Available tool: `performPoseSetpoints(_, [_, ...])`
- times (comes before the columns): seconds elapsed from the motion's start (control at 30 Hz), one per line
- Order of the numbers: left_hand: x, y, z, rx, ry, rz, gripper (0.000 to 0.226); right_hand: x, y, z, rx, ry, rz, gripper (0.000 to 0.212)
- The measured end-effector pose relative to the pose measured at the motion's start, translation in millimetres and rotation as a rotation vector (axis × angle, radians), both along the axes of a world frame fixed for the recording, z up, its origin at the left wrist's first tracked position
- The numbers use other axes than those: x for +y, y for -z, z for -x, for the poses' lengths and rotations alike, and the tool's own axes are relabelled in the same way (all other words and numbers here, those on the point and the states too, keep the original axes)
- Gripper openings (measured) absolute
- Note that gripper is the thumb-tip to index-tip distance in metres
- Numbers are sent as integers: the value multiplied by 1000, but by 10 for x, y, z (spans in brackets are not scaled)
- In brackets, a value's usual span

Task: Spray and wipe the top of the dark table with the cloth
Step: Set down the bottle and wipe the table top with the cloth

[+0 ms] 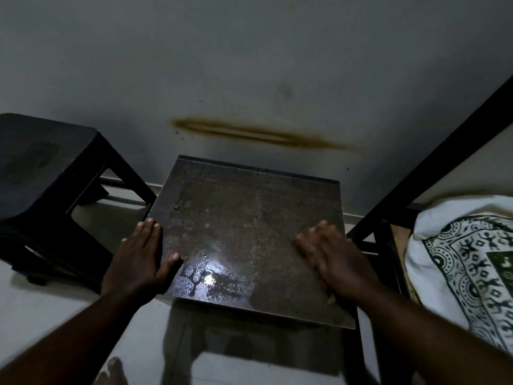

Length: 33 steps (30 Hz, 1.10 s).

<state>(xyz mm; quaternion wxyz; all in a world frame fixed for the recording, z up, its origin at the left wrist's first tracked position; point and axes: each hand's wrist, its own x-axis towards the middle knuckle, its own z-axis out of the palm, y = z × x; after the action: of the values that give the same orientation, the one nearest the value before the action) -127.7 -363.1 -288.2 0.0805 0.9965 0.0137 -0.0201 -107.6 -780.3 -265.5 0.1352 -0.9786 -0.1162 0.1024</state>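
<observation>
On dark table (249, 212), L hand (140, 259) flat at left edge, fingers straight; R hand (333, 259) blurred, fingers extended, grasping nothing, near right edge.

Table: dark brown speckled square stone tabletop (249, 218), white glare and grey droplet blotches at 6 o'clock.
Stool: plain black plastic stool (50, 173).
Wall: pale grey wall (249, 51), ochre-brown horizontal smear.
Cloth: white fabric (458, 259), dark green figures, dots, circles.
</observation>
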Motion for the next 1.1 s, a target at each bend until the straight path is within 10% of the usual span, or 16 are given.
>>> performPoseSetpoints(0.13, [-4, -12, 1, -10, -2, 7, 95, -73, 38, -228, -9, 287, 53, 59])
performPoseSetpoints(0.47, [-42, -96, 12, 36, -18, -6, 99, 949, 178, 637, -29, -372, 39, 66])
performPoseSetpoints(0.73, [-34, -78, -2, 45, -14, -1, 102, 157, -26, -336, -53, 416, -126, 56])
performPoseSetpoints(0.97, [-18, -75, 6, 67, -9, -4, 110, 1250, 69, 578, -3, -281, -174, 59])
performPoseSetpoints(1.1, [-10, -64, 8, 67, -7, 4, 110, 688, 144, 40, 39, -134, -167, 54])
